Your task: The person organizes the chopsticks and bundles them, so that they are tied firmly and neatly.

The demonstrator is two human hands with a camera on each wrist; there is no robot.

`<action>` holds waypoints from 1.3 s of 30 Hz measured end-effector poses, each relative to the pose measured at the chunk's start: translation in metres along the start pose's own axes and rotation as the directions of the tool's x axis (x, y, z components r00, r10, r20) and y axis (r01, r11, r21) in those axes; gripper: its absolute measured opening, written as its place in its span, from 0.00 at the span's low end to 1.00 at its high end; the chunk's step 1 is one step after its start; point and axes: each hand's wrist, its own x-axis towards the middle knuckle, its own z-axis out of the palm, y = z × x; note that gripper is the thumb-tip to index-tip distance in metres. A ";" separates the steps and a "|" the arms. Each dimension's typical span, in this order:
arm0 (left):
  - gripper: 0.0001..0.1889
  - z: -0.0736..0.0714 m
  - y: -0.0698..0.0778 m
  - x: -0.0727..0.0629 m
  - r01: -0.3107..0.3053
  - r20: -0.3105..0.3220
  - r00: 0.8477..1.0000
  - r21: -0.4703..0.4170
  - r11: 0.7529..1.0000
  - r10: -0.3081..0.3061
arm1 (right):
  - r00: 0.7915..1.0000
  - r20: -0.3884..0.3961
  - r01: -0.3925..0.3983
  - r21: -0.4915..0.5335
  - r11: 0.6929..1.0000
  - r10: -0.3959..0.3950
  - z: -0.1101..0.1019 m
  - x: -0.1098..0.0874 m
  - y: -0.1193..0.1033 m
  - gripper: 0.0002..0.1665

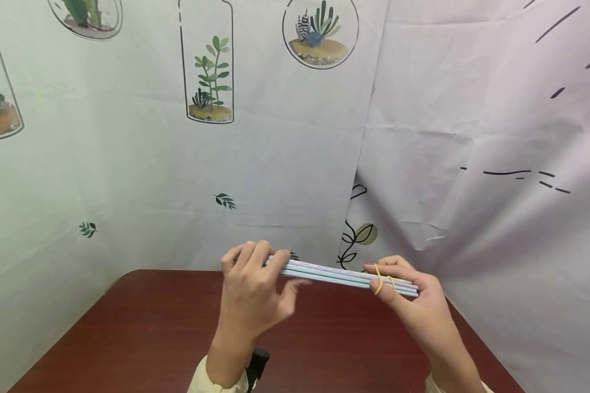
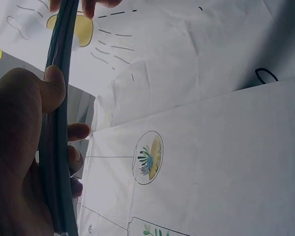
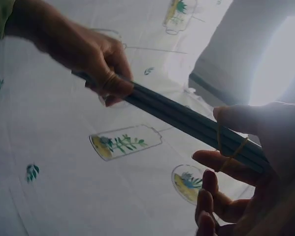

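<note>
My left hand [image 1: 253,286] grips one end of a bundle of thin pastel sticks [image 1: 324,274], pale blue and lilac, raised above the table. In the left wrist view, its thumb lies along the sticks [image 2: 58,137] and fingertips show at the far side. Around the other end is my right hand [image 1: 418,295], thumb on one side of the bundle and index finger on the other. A yellow rubber band [image 1: 378,279] is looped over that thumb and index finger and crosses the sticks [image 3: 186,120]. Whether they are straws or pencils, I cannot tell.
Below the hands lies a dark red-brown table [image 1: 142,327]. White cloth [image 1: 285,164] printed with plants in jars hangs behind it, and more cloth [image 1: 521,229] hangs along the right side. A bright lamp [image 3: 280,59] shines overhead in the right wrist view.
</note>
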 end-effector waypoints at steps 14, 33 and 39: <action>0.17 -0.004 -0.001 0.000 -0.003 -0.046 0.999 0.032 0.999 0.005 | 0.553 -0.263 0.609 -0.520 0.599 -0.791 0.040 0.013 -0.013 0.22; 0.11 -0.007 0.013 0.011 0.082 -0.332 0.943 0.231 0.969 -0.001 | 0.049 -0.493 0.895 -0.364 0.258 -0.869 0.079 0.026 -0.012 0.11; 0.11 -0.007 0.016 0.009 0.116 -0.312 0.949 0.235 0.965 -0.039 | 0.085 -0.575 0.969 -0.144 0.203 -0.814 0.074 0.025 -0.013 0.09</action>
